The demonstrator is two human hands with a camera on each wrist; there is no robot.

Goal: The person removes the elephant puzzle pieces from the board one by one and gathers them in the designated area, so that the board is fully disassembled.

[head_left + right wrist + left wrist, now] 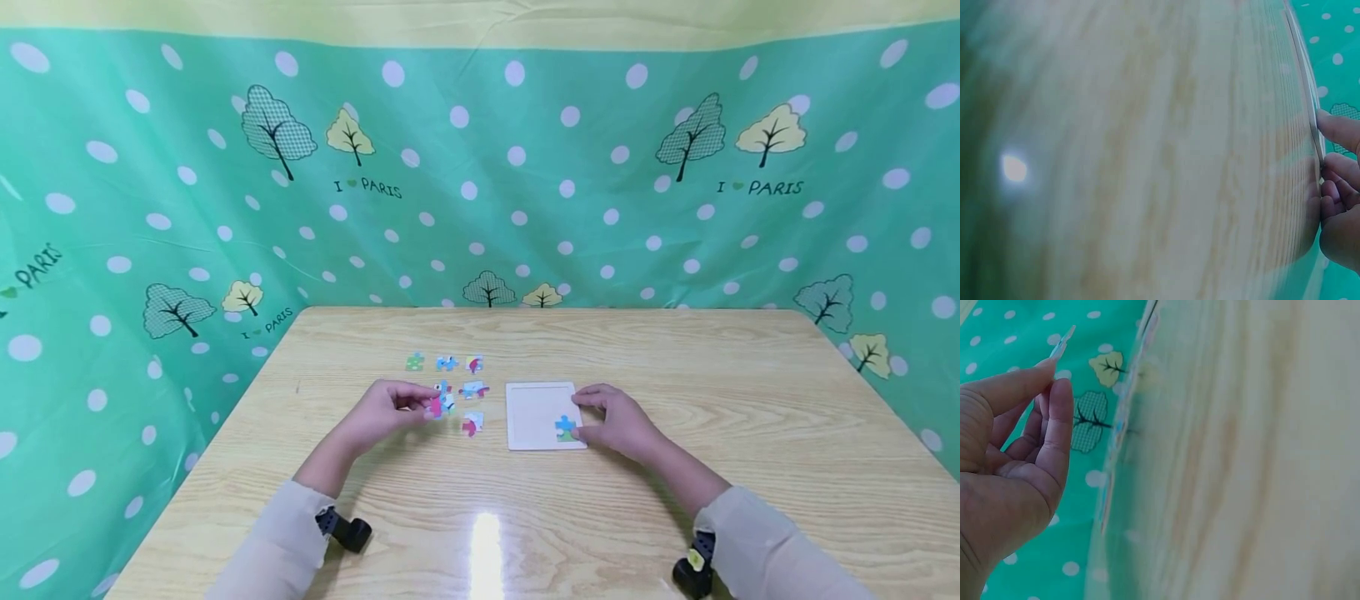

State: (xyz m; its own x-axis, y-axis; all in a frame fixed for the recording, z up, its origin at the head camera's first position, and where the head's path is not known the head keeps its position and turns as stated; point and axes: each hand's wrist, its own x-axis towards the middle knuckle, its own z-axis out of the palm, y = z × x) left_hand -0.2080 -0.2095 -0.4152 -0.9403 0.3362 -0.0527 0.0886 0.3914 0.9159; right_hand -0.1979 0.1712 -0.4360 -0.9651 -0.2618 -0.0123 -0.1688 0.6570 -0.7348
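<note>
My left hand (pixel 388 412) pinches a small jigsaw puzzle piece (pixel 436 406), pink where it shows, between thumb and fingertips. The left wrist view shows this puzzle piece (pixel 1063 344) nearly edge-on, raised off the table. To the right, a square white puzzle tray (pixel 531 417) lies flat with a raised rim. One blue and green puzzle piece (pixel 566 428) sits in its lower right corner. My right hand (pixel 618 421) holds the tray's right edge, thumb near that corner piece and fingers higher up. The right wrist view shows the fingers (pixel 1340 132) against the thin tray edge.
Loose puzzle pieces lie left of the tray: a green one (pixel 415 362), a blue one (pixel 447 363), a red and yellow one (pixel 474 364), and others (pixel 473 423) below. Some are partly hidden behind the left hand's piece. A green dotted curtain (pixel 517 192) hangs behind the wooden table (pixel 675 358).
</note>
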